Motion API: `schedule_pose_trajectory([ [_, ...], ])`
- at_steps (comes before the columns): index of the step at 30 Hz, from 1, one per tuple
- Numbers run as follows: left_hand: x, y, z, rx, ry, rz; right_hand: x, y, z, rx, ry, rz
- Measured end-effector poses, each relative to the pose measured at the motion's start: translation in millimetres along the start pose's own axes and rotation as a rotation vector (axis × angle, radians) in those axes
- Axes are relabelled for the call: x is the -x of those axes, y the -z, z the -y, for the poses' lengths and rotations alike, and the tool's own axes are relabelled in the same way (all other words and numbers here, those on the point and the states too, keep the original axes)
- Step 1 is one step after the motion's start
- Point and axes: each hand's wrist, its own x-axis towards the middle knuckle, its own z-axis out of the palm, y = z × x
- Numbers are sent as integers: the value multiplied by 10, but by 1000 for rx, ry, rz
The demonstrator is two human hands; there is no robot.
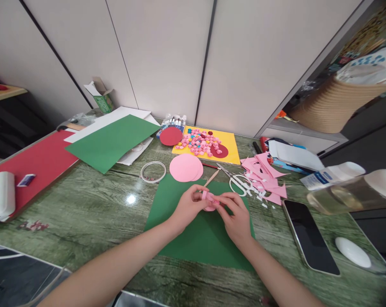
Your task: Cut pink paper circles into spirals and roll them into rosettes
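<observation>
Both hands meet over a green paper sheet (208, 238) on the table. My left hand (188, 207) and my right hand (236, 215) pinch a small rolled pink paper strip (209, 198) between their fingertips. A thin wooden stick (212, 177) pokes out from behind the left fingers. Just beyond lie a stack of pink paper circles (185, 167) and white-handled scissors (239, 181). Pink paper offcuts (265, 175) are piled to the right of the scissors.
A yellow sheet (226, 147) with several small pink paper rolls and red circles lies at the back. A tape roll (153, 171), green card (111, 143), red card (39, 164), a phone (309, 234), a glue bottle (332, 175) and a clear jar (349, 194) surround the work area.
</observation>
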Motion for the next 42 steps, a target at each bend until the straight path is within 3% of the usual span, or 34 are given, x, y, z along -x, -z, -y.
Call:
schedule_pose_trajectory([
  [6, 19, 37, -26, 40, -75, 43, -11, -1, 7, 19, -24, 1],
  [15, 30, 62, -24, 116, -55, 145, -12, -29, -48, 11, -14, 67],
  [23, -52, 71, -38, 6, -116, -11, -10, -30, -6, -73, 52, 212],
  [30, -80, 98, -33, -69, -193, -35, -14, 1, 50, -53, 74, 127],
  [35, -106, 107, -15, -130, -240, -134, -5, 13, 41, -26, 59, 51],
  [42, -134, 106, 21, 46, -178, -157, 7, 12, 11, -26, 30, -7],
])
